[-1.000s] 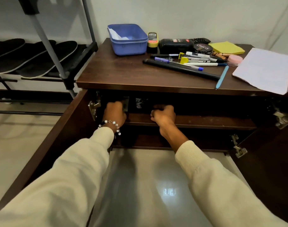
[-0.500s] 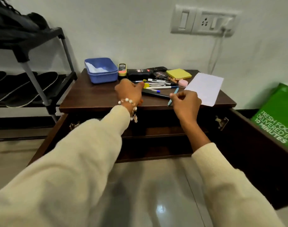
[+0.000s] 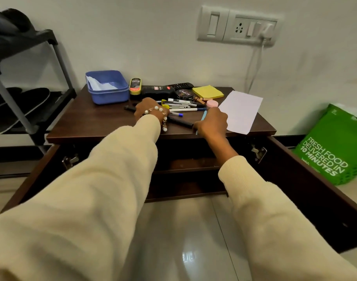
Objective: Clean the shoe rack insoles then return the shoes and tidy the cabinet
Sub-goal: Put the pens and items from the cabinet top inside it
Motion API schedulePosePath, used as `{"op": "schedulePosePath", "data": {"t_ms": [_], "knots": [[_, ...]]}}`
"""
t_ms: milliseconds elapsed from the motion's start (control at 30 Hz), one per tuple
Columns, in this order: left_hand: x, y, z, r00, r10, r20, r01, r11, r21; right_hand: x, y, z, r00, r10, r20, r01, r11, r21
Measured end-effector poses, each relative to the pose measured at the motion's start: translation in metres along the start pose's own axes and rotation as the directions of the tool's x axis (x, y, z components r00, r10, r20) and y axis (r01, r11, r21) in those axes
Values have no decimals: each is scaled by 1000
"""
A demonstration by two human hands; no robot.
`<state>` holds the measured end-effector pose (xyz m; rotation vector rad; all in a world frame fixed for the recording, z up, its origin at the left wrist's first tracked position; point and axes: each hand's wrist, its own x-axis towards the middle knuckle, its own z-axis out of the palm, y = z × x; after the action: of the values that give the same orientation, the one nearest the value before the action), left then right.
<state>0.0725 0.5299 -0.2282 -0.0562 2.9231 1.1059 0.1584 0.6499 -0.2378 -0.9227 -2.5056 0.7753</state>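
Your left hand (image 3: 148, 109) rests on the pens (image 3: 181, 107) atop the cabinet (image 3: 88, 126), grip unclear; your right hand (image 3: 212, 123) pinches 1 black marker (image 3: 180, 123).

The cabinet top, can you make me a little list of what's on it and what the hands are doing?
cabinet: brown wood, both doors open
blue tub: back left corner, white paper inside
yellow sticky notes: at the back, right of the round tin
white paper: right side, lying flat
pens: loose pile in the middle
left hand: on the pen pile, grip hidden
right hand: at the front edge by a light blue pen
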Motion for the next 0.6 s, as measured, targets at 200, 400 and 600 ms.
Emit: {"op": "schedulePosePath", "data": {"t_ms": [200,400,600], "knots": [[-5,-10,-2,999,0,47,7,987,-161,-8,-3,-3,998,-62,16,63,997,-54],[-30,-34,-25,974,-77,215,191,788,-585,-25,1,-16,969,225,104,-247,836,491],[-92,-111,-34,969,171,181,35,625,-780,-83,29,-4,847,-136,514,-385,509,770]]}}
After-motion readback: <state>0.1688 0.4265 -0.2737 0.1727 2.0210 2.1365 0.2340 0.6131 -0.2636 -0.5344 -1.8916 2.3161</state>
